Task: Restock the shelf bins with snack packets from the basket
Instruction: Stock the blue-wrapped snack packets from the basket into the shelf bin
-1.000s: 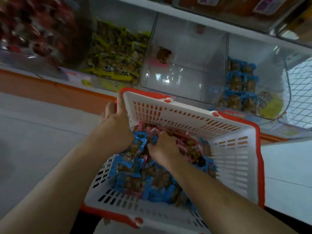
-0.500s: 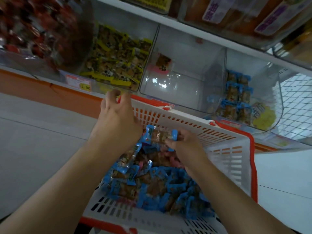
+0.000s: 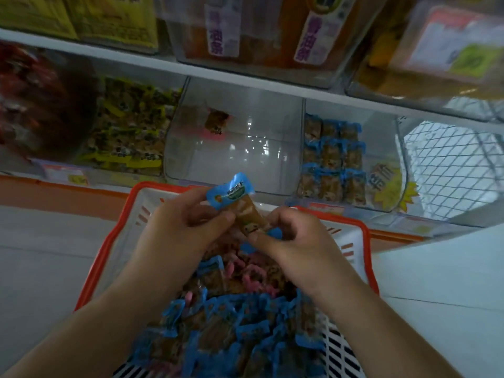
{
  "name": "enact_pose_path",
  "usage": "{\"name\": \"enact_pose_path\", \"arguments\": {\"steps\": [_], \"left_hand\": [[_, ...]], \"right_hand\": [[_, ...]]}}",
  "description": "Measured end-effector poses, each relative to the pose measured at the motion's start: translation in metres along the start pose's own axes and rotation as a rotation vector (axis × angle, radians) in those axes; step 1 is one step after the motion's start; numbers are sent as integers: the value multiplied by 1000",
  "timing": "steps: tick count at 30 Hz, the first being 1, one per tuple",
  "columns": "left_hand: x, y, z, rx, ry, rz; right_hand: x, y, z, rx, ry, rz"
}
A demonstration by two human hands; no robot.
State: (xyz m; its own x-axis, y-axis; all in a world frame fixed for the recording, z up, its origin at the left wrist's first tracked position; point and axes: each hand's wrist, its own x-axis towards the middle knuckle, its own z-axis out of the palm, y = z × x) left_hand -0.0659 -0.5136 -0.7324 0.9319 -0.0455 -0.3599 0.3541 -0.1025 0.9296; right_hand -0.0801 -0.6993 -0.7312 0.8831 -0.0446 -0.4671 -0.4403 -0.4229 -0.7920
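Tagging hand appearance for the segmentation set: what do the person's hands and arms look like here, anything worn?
Both arms are bare as far as the frame shows: no sleeves or cuffs in view. The left hand and right hand have no gloves, and no rings, watch or wristbands show. Fingernails look short and unpainted. No markings or tape can be seen, though the picture is somewhat blurred.

Pale grey tiled floor with thin grout lines, orange plinth along the base of the shelving. White shelf board runs across above, clear tubs of boxed goods on top. White wire mesh panel at right; dim, bluish light, glare spots on clear plastic.
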Motion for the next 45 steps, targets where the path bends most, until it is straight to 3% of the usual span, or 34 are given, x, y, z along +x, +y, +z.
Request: {"name": "enact_pose_path", "arguments": {"steps": [3,7,9,14,19,25,30,32,34,37,40,45], "left_hand": [[5,13,19,38,50,49],[22,37,66,182,12,132],[38,50,94,255,-8,162],[99,67,163,367,47,258],[174,63,218,613,91,291],[238,68,257,888,137,59],[271,46,261,917,207,260],[261,43,258,1201,199,373],[250,42,258,1286,142,469],[244,32,258,1310,-92,582],[251,23,253,1396,-253,511],[251,20,249,1456,-311,481]], "right_hand": [[5,1,-39,-9,76,-31],[15,24,-108,-120,591,-28],[21,40,-130,-233,677,73],[26,47,-142,-264,422,267],[27,48,-151,-301,393,243],[33,51,-153,-297,378,249],[40,54,-153,-313,391,239],[42,56,-153,-306,398,239],[43,57,-153,-306,412,239],[43,59,-151,-314,426,233],[40,57,-150,-311,417,228],[39,56,-150,-320,412,223]]}}
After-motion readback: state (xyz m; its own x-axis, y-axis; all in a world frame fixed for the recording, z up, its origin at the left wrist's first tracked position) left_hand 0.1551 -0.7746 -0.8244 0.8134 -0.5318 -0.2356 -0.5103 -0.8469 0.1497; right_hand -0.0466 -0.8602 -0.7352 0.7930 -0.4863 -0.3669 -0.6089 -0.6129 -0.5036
